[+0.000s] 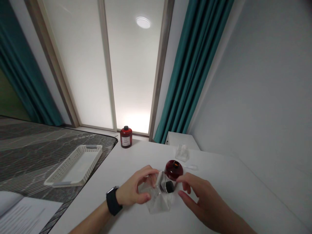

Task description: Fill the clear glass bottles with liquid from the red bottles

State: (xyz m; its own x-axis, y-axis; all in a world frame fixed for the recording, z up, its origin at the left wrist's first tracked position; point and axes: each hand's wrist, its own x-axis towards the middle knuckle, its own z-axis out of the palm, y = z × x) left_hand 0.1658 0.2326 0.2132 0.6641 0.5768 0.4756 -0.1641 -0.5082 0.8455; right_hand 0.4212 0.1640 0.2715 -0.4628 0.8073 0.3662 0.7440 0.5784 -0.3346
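My left hand (pixel 136 187), with a dark watch (pixel 114 201) on the wrist, is curled around a clear plastic bag (pixel 158 203) low over the white table. Its fingertips touch the bag's upper edge. A black cap (pixel 169 187) shows at the right side of the bag; whether it lies inside or against it I cannot tell. To the right, my right hand (pixel 195 193) is held with thumb and forefinger apart, close to the cap and holding nothing. Just behind stands a dark red bottle (pixel 173 170) with an opening at its top.
Behind the red bottle lie another clear plastic bag (pixel 182 152) and a small white item (pixel 191 167). A capped red bottle (pixel 126 138) with a label stands at the table's far edge. Left are a white basket (pixel 84 167) and an open book (pixel 31 214) on a grey surface.
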